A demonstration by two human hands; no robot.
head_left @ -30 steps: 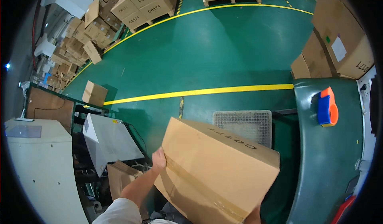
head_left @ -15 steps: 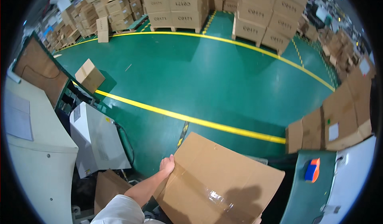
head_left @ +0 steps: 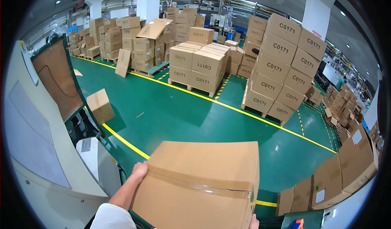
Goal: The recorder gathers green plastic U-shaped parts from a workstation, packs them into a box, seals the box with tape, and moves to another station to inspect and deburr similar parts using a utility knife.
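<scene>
A large brown cardboard box (head_left: 199, 159) is held up in front of me, with clear tape running across its seam. My left hand (head_left: 140, 170) grips its left edge, fingers closed. At the lower right edge of the box is my right hand (head_left: 254, 222); only a few fingertips show, curled against the cardboard. The rest of that hand is hidden behind the box. A white machine housing (head_left: 97, 164) stands to the left of my left arm.
A single carton (head_left: 100, 106) sits on the green floor at left. Pallets of stacked cartons (head_left: 205, 68) and a tall stack (head_left: 281, 74) rise beyond the yellow line. Large cartons (head_left: 326, 184) line the right side, near an orange and blue tape dispenser (head_left: 298, 224).
My view has tilted up toward the far stacks. The box has tilted and shifted slightly left relative to the view, with both hands still on it.
</scene>
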